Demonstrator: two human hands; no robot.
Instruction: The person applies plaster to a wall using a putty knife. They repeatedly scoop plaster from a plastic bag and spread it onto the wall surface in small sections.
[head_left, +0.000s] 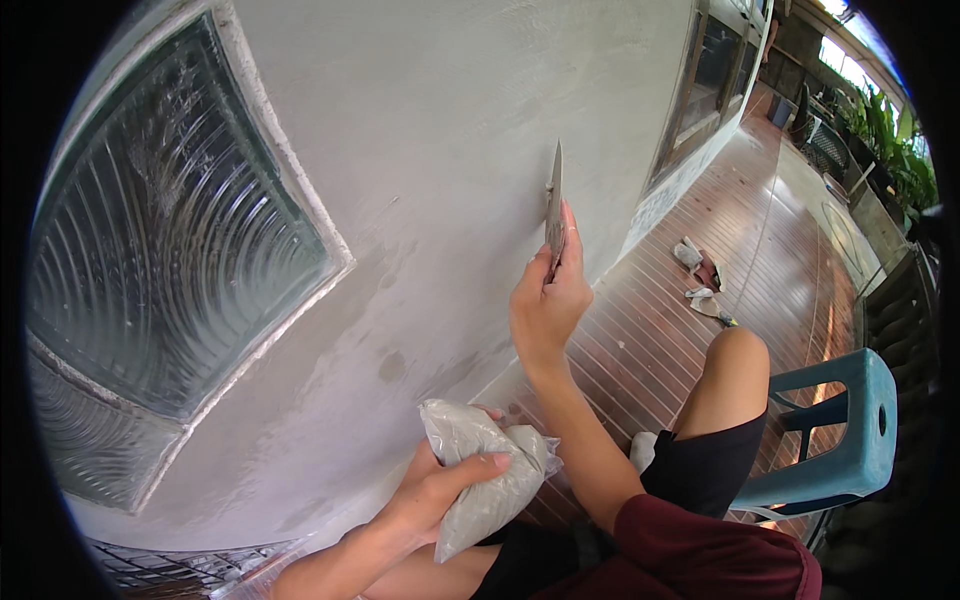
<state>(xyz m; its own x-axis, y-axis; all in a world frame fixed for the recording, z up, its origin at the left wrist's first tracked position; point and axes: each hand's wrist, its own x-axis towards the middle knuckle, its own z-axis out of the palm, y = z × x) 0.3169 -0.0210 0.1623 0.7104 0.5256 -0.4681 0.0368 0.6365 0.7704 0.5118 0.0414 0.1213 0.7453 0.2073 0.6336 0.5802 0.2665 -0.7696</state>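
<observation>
My right hand [550, 305] grips a putty knife [556, 195], its flat blade pointing up and seen nearly edge-on close to the grey plastered wall [450, 130]. Whether the blade touches the wall I cannot tell. Lower down, my left hand [430, 490] is wrapped round a clear plastic bag [485, 480] filled with a grey paste or powder. The thumb lies over the bag's front and most of the other fingers are behind it. Damp-looking darker patches mark the wall beside the bag.
On the left is a window [180, 220] of ribbed glass in a rough frame. A teal plastic stool [860, 430] stands at the right, past my bent knee. Small tools and a crumpled bag [705, 275] lie on the striped tile floor [650, 330]. Plants [890, 140] grow farther back.
</observation>
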